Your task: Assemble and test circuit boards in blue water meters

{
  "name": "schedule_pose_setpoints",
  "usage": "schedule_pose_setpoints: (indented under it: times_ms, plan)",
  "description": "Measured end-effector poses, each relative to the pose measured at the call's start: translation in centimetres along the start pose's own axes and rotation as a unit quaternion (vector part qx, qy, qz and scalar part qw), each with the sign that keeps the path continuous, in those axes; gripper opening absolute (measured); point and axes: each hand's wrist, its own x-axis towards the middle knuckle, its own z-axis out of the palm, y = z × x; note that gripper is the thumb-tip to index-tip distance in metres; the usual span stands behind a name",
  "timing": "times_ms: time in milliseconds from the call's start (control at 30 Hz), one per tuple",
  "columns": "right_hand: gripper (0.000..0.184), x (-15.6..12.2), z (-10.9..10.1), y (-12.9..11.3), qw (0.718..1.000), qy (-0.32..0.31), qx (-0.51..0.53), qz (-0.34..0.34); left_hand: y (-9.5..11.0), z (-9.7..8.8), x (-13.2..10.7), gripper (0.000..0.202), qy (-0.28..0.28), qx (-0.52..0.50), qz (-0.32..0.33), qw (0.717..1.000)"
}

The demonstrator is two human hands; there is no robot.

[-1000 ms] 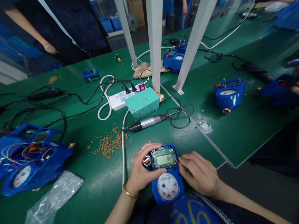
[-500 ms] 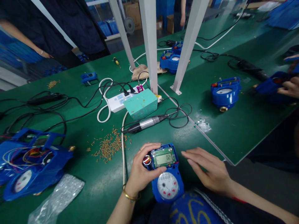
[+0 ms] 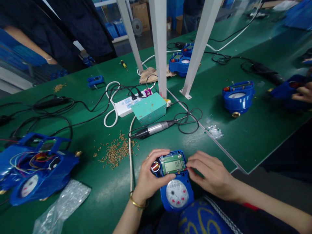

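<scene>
A blue water meter (image 3: pixel 176 193) is in front of me, its upper housing open. Inside it a green circuit board carries a lit display (image 3: pixel 172 166) reading 0.2; below is a round white dial. My left hand (image 3: pixel 152 172) wraps the meter's left side, thumb across the front beneath the display and fingers over the top edge. At the housing's right edge, my right hand (image 3: pixel 207 174) has its fingertips bent together beside a short red wire (image 3: pixel 185 169). Whether they pinch that wire is too small to tell.
Small brass-coloured screws (image 3: pixel 117 152) lie in a heap beyond my left hand. A corded electric screwdriver (image 3: pixel 156 128), a teal box (image 3: pixel 149 109) and a power strip (image 3: pixel 124 107) lie ahead. More blue meters (image 3: pixel 237 99) stand around; metal posts (image 3: pixel 158 48) rise mid-table. A co-worker's hand (image 3: pixel 303 92) works at right.
My right hand has moved left onto the right edge of the meter's housing, and its fingers have closed together. The left hand keeps its hold; the view has shifted slightly.
</scene>
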Motion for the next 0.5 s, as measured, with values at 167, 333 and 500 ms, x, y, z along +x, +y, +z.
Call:
schedule_pose_setpoints:
  times_ms: [167, 333, 500]
  plan:
    - [0.009, -1.0, 0.8, -0.4, 0.993, 0.050, -0.095, -0.040, -0.1, 0.0, 0.0, 0.051, -0.001, 0.000, 0.009, 1.000]
    - [0.012, -1.7, 0.6, -0.5, 0.990, 0.027, -0.120, -0.063, -0.1, 0.0, 0.1, 0.051, 0.000, 0.004, 0.008, 1.000]
    - [0.021, -2.2, 0.4, -0.5, 0.988, -0.006, -0.133, -0.080, 0.0, 0.0, 0.0, 0.051, 0.003, 0.007, 0.007, 1.000]
